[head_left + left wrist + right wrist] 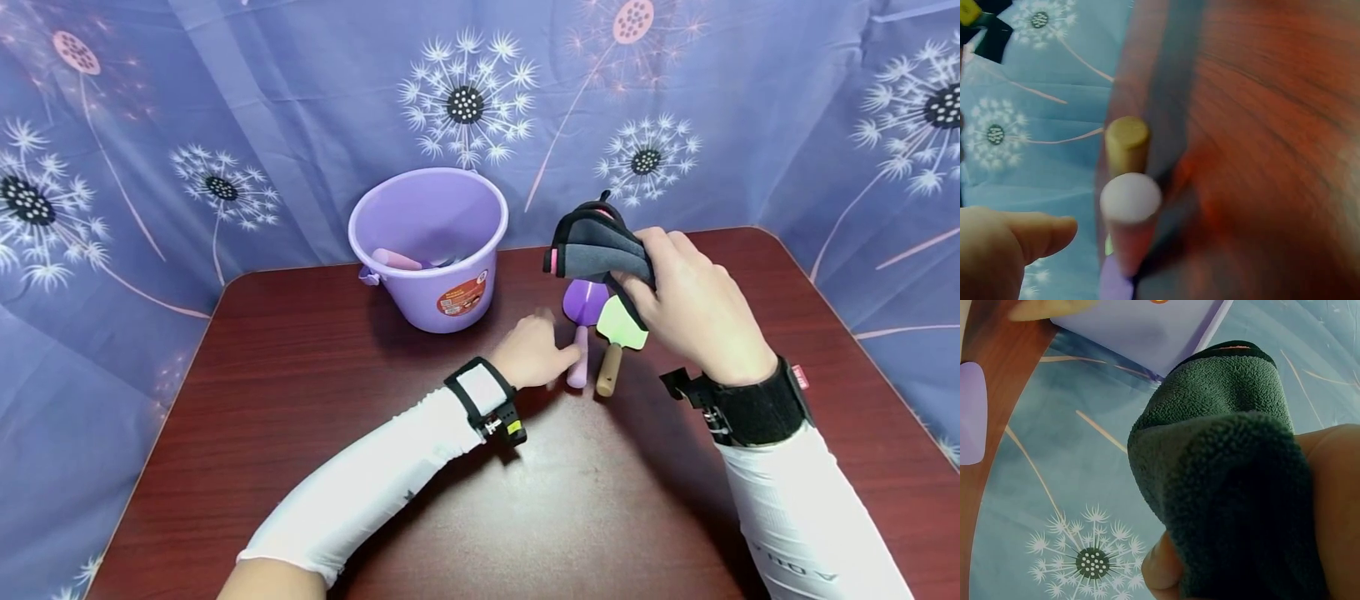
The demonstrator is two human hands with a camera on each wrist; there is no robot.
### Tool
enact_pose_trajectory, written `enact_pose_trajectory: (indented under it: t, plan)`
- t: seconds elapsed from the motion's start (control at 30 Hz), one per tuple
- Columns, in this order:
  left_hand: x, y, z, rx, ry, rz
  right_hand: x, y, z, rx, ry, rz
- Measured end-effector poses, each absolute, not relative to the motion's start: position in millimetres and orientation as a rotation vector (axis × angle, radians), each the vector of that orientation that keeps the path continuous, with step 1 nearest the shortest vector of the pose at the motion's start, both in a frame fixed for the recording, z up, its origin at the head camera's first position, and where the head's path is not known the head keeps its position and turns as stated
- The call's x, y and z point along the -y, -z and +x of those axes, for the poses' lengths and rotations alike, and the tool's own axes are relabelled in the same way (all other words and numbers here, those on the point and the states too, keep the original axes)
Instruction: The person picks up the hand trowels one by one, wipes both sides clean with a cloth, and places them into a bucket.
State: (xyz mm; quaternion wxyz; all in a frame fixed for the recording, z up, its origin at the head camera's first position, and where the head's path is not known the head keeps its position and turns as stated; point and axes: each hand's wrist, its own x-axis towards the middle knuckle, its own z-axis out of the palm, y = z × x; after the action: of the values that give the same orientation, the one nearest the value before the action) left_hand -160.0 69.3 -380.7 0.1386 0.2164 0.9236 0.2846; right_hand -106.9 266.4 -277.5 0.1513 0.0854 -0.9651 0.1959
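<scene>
My right hand (697,304) grips a folded dark grey fleecy cloth (603,258) with black edging and a bit of pink, held up over the table. In the right wrist view, the cloth (1235,462) bulges out between thumb and fingers. Below it lie a purple-bladed shovel (585,302) with a pink handle and a light green-bladed one (622,323) with a tan handle, side by side. My left hand (532,350) hovers beside the pink handle, thumb straight out toward it. A gap shows between thumb and pink handle (1130,206) in the left wrist view.
A lilac bucket (427,292) with an orange label stands at the back left of the reddish-brown table (315,375). Inside it a pink handle (396,259) and something grey show. A blue dandelion-print curtain (315,108) hangs right behind the table.
</scene>
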Motion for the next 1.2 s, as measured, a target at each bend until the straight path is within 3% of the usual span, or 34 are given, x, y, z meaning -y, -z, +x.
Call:
enact_pose_trajectory:
  t: [0.5,1.0,1.07,1.2]
  plan:
    - [-117,448,-184,-2.681,-0.924,0.478,-268,278,-107,2.772,-0.542,0.26]
    - [-96,474,-215,-2.772,-1.01,0.523,-266,276,-107,2.773,-0.54,0.269]
    - [-91,470,-216,-2.794,-1.044,0.535,-266,276,-107,2.772,-0.541,0.267]
    - [-75,414,-192,-2.802,-1.04,0.562,-266,274,-105,2.762,-0.544,0.271]
